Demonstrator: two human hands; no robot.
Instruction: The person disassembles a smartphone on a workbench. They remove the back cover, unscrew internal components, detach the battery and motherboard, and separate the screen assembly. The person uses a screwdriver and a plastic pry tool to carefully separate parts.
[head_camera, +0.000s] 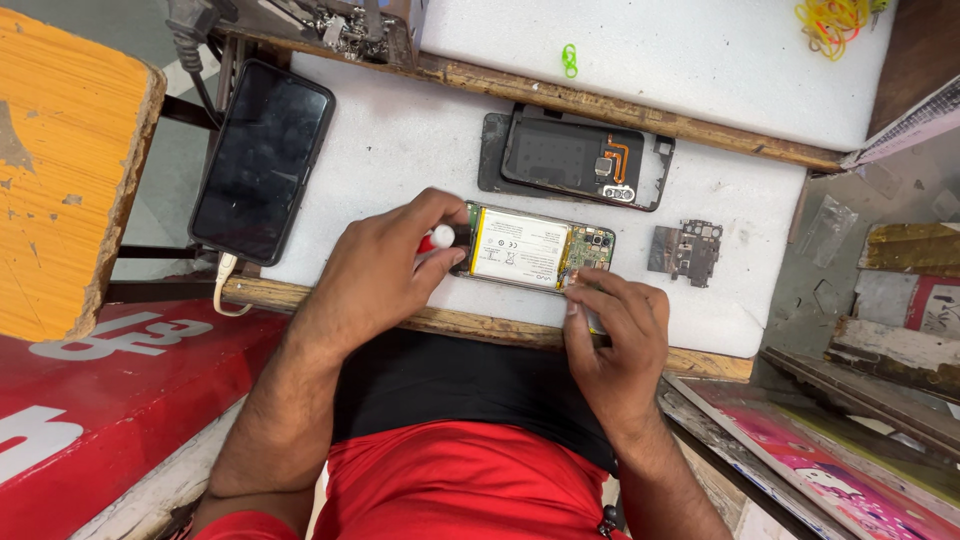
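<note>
An opened phone (535, 250) lies on the white foam work pad (400, 150), showing its white battery and green circuit board. My left hand (385, 265) is closed around a small red and white tool (438, 238) at the phone's left end. My right hand (615, 335) rests on the phone's lower right corner, fingertips against the board and pinching something small that I cannot make out. The phone's black back cover (575, 155) lies just beyond it. A small dark metal shield plate (685, 250) sits to the right.
A black phone (262, 160) with a cable lies at the pad's left edge. An orange wooden stool (65, 170) stands at far left. A green loop (569, 60) and yellow rubber bands (830, 20) lie on the upper pad. Boards and scrap clutter the right side.
</note>
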